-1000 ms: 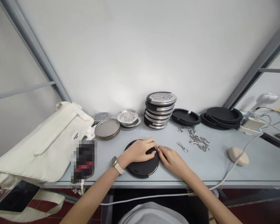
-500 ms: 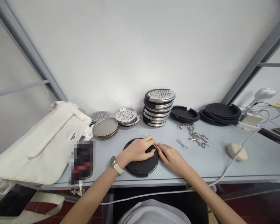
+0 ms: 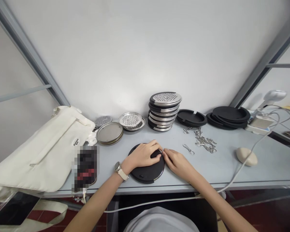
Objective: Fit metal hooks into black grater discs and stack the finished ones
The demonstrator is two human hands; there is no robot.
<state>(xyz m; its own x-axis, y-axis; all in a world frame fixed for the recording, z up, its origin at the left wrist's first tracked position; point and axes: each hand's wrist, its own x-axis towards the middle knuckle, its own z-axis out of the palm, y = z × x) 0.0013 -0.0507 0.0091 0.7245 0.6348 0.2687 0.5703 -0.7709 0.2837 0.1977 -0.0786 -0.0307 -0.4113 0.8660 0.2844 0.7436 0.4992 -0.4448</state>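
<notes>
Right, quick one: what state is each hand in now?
Left hand: curled over the black disc; a grip cannot be told.
Right hand: bunched at the disc's edge; grip cannot be told.

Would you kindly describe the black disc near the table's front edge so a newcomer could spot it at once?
Find the tall silver-and-black stack by the wall. From there, come forward and slightly left, toward the near edge of the gray table. The black disc lies there: unlike the black trays at the back right, it has the left hand over it.
</notes>
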